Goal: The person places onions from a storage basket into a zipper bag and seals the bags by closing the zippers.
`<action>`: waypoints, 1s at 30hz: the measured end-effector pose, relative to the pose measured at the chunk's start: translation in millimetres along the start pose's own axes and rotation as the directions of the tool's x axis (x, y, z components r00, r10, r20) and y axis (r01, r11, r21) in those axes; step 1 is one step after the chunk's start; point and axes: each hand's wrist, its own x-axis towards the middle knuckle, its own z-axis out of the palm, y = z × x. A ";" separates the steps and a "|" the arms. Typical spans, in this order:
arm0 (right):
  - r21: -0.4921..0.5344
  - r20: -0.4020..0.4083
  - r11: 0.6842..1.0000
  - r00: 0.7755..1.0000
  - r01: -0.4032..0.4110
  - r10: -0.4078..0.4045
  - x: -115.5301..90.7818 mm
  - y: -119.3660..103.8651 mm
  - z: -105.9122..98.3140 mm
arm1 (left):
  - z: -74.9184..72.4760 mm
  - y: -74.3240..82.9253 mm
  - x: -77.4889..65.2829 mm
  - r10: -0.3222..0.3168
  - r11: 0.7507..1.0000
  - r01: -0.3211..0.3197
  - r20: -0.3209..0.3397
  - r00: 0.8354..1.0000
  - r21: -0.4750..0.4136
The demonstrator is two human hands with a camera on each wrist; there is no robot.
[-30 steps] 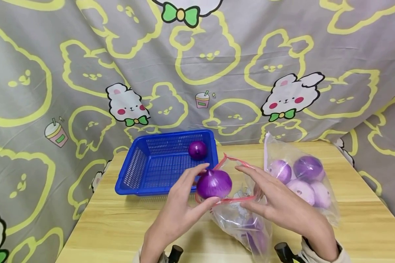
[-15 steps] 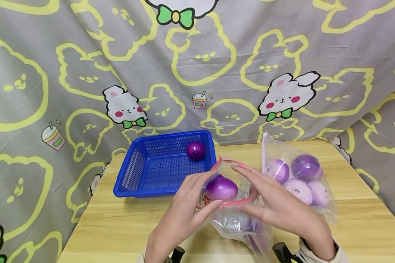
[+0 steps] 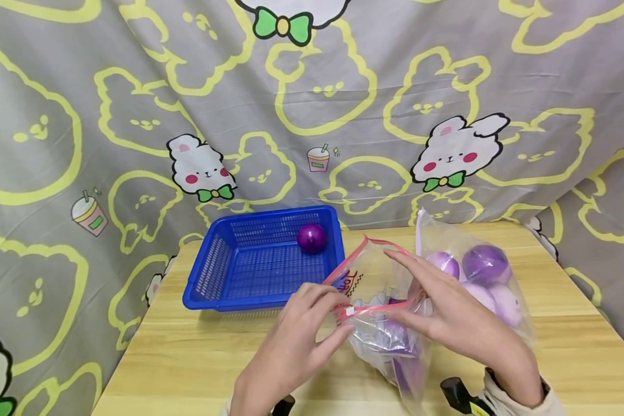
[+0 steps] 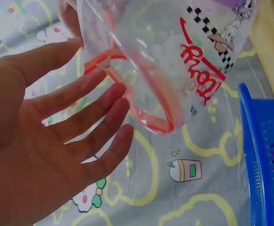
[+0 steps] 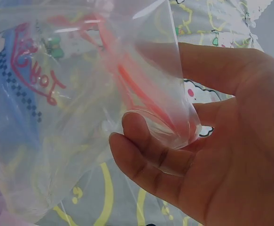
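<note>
A clear zip bag [image 3: 379, 341] with a red seal stands with its mouth wide apart, purple onions showing through its lower part. My right hand [image 3: 452, 318] grips the right side of its mouth; in the right wrist view the fingers [image 5: 162, 157] curl round the bag's edge. At the left of the mouth is my left hand [image 3: 299, 341], holding nothing. Its fingers [image 4: 97, 110] are spread and lightly bent beside the red seal in the left wrist view. One purple onion [image 3: 312, 238] lies in the right end of the blue basket [image 3: 218, 303].
On the right, behind my right hand, a second clear bag [image 3: 522, 332] holds several purple and pale onions. The wooden table [image 3: 182, 358] carries everything. A grey patterned curtain [image 3: 343, 115] hangs along its back edge.
The onion in my left hand has gone into the red-sealed bag and the left fingers have let go. My left hand has drawn back slightly toward me; the right hand stays at the mouth.
</note>
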 end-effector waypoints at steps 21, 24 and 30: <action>-0.087 -0.043 0.995 0.998 0.043 -0.047 0.6 3.1 2.7 | -4.7 8.7 3.2 0.223 0.973 -0.231 -0.167 0.960 -0.028; -0.070 -0.050 0.995 0.996 0.071 -0.075 0.9 3.5 2.7 | -6.0 14.4 3.9 0.295 0.951 -0.308 -0.218 0.930 -0.026; -0.109 -0.054 0.991 0.995 0.080 -0.086 2.5 3.7 2.8 | -12.1 23.7 3.0 0.391 0.910 -0.414 -0.271 0.880 -0.032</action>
